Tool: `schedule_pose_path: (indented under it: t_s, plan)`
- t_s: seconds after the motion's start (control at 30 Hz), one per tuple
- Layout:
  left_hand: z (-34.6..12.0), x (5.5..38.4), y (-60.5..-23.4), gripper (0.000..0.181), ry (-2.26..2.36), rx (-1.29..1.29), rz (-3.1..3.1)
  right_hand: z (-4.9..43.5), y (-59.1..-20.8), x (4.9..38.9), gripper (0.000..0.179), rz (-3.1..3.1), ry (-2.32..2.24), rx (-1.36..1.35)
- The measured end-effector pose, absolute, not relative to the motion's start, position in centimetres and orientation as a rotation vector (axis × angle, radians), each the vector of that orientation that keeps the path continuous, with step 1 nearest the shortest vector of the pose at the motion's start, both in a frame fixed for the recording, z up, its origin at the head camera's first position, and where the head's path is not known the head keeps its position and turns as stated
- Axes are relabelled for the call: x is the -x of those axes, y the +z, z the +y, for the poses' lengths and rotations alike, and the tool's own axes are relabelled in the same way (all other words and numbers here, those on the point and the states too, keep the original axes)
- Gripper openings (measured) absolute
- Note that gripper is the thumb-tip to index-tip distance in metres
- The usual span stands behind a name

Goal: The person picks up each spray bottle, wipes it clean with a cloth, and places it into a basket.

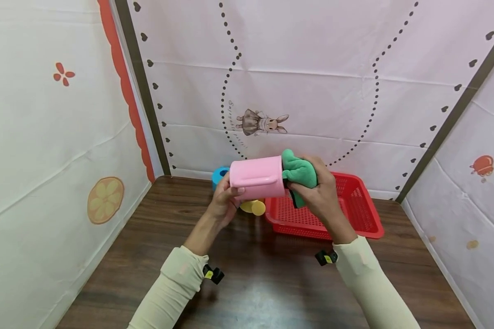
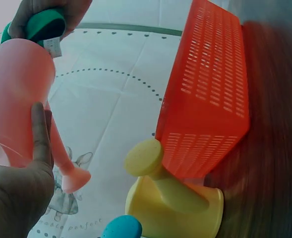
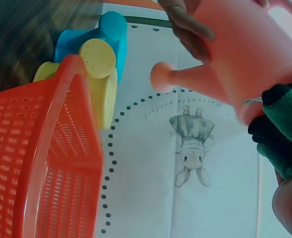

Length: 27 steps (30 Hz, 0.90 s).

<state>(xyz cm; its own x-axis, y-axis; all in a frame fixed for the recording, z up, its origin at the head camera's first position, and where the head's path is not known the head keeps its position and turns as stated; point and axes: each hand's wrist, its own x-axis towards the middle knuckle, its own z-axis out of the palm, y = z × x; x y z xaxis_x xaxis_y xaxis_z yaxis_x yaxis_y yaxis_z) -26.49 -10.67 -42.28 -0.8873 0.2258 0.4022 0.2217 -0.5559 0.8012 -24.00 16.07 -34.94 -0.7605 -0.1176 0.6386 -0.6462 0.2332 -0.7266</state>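
Note:
A pink watering can [image 1: 257, 176] is held tipped on its side above the table. My left hand [image 1: 224, 198] grips it near its base; in the left wrist view, a finger [image 2: 40, 131] lies along its wall. My right hand [image 1: 323, 189] holds a bunched green cloth [image 1: 300, 171] against the can's open end. The can's handle faces me in the head view. Its spout [image 3: 195, 79] shows in the right wrist view, pointing away from the cloth. How far the cloth goes into the can is hidden.
A red perforated basket [image 1: 366, 205] stands behind and below my right hand. Left of it are a yellow watering can [image 2: 185, 208] and a blue watering can [image 3: 81, 44], partly hidden behind my left hand in the head view. Printed cloth walls [image 1: 304, 91] enclose the wooden table [image 1: 255, 283].

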Motion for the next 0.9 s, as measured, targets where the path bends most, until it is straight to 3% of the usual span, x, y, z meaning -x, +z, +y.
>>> schedule_pose_path:
  t_s: [0.33,0.9]
  plan:
    - [-10.5,26.6,-41.2,0.094,2.720,-0.652,1.418,16.1,-36.8,24.2,0.061,-2.175,1.478,-0.627]
    - [-10.8,27.1,-41.5,0.085,2.656,-0.570,1.568,15.7,-37.0,23.8,0.063,-2.138,1.410,-0.678]
